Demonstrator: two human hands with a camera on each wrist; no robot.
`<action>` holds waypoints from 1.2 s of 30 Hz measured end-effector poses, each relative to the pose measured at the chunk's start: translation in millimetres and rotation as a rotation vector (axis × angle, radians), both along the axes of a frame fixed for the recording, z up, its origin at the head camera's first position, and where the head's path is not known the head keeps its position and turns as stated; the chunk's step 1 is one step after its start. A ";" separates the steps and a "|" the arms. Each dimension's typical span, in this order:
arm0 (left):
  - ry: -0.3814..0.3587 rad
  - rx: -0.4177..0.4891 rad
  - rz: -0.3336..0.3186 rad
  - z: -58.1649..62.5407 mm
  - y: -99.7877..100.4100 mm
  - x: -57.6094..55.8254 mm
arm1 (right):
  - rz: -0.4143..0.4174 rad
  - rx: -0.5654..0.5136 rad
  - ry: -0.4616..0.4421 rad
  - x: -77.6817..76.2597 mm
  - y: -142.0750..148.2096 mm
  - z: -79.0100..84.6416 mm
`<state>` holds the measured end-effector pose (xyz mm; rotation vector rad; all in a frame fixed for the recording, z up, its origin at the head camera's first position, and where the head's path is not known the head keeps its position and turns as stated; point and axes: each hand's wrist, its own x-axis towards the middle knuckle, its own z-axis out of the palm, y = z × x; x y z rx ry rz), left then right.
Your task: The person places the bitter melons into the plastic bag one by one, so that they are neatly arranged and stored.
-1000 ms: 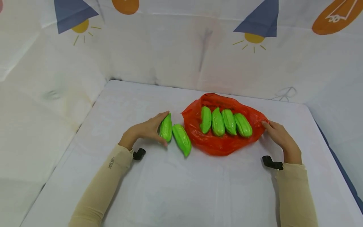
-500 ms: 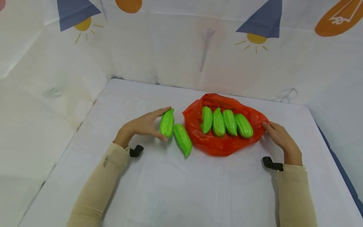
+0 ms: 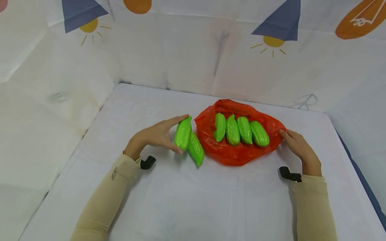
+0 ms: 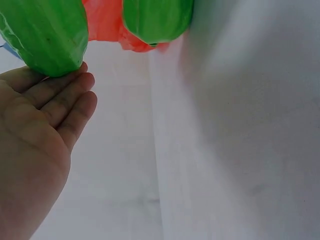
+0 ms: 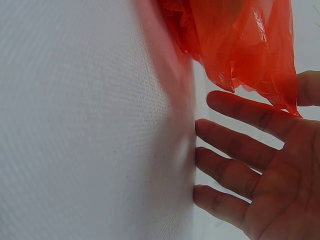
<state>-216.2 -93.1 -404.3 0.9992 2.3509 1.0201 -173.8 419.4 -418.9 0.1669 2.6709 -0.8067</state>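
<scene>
In the head view my left hand (image 3: 156, 134) holds a glossy green ridged fruit (image 3: 183, 134) between thumb and fingers. Its lower end rests at the fingertips in the left wrist view. A second green ridged fruit (image 3: 196, 150) lies on the table just to the right, partly overlapped by the held one. Beyond it a red plastic bag (image 3: 232, 157) lies spread wide, with several similar fruits (image 3: 233, 130) side by side in its mouth. My right hand (image 3: 298, 146) pinches the bag's right edge between thumb and forefinger; the other fingers extend below the bag in the right wrist view.
A white-covered table (image 3: 205, 207) carries everything, and its far edge meets a white printed cloth wall (image 3: 187, 50). Cloth also rises at the left and right. Each wrist bears a small black camera mount (image 3: 147, 163).
My left hand has lifted its fruit from the table and moved it right, so that it now overlaps the second fruit. The right hand keeps its hold on the bag.
</scene>
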 end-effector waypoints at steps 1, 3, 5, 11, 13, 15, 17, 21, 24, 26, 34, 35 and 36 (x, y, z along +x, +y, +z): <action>0.005 0.003 -0.003 1.1 0.7 0.8 | 0.000 -0.002 0.001 0.0 0.1 -0.1; 0.017 0.007 -0.007 3.5 1.9 2.3 | 0.000 0.001 0.003 0.2 0.2 -0.4; 0.031 0.009 -0.015 5.3 3.0 3.7 | 0.002 0.003 0.004 0.5 0.5 -0.7; 0.037 0.006 -0.027 8.2 6.7 6.5 | -0.004 0.007 -0.006 1.3 -0.2 -0.7; 0.036 0.008 -0.029 8.6 7.7 7.1 | -0.007 0.005 -0.010 1.2 -0.3 -0.6; 0.045 0.014 -0.034 9.1 8.2 7.4 | -0.008 0.002 -0.012 1.3 -0.4 -0.2; 0.064 0.033 -0.038 9.7 8.9 7.5 | -0.007 0.001 -0.010 0.8 -0.2 -0.1; 0.109 0.071 -0.036 10.2 10.7 7.8 | -0.008 -0.001 -0.006 0.3 -0.8 0.9; 0.131 0.099 -0.040 11.4 12.5 8.9 | -0.013 -0.002 -0.011 0.1 -1.7 1.5; 0.136 0.112 -0.044 12.4 14.0 10.4 | -0.019 -0.003 -0.021 0.1 -2.0 1.9; 0.135 0.107 -0.057 15.9 21.7 17.1 | -0.019 -0.003 -0.024 0.3 -1.9 2.4; 0.136 0.106 -0.060 16.0 22.7 17.8 | -0.019 -0.005 -0.024 0.3 -1.6 2.2; 0.138 0.106 -0.061 15.7 23.7 18.1 | -0.020 -0.006 -0.025 0.5 -1.7 2.3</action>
